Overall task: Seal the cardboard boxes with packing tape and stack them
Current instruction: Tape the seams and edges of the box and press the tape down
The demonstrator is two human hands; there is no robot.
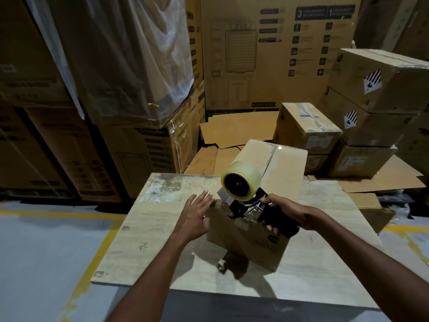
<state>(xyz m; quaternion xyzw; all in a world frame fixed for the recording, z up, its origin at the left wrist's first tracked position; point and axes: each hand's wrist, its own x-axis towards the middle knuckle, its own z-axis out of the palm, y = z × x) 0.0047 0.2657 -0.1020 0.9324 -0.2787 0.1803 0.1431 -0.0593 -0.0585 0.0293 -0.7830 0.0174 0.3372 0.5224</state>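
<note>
The left hand (197,214) lies flat with its fingers straight, the tips touching the near top edge of the cardboard box (285,168). The right hand (286,212) is curled round the black handle of a tape dispenser (241,208), whose roll of clear packing tape (241,180) stands just ahead of both hands. The dispenser's blade end sits on the box's near edge, between the two hands.

The box rests on a worn table top (144,228), reaching away from the hands. Its top flaps are closed, and a glossy strip seems to run along the centre seam to the far end, so the top seam looks mostly taped. I judge the strip is either being finished over the near edge or just begun; I cannot tell which.

Beyond the right hand, several sealed boxes (306,129) are piled on flattened cardboard (236,129). This box has yet to be cut free and stacked there.
</note>
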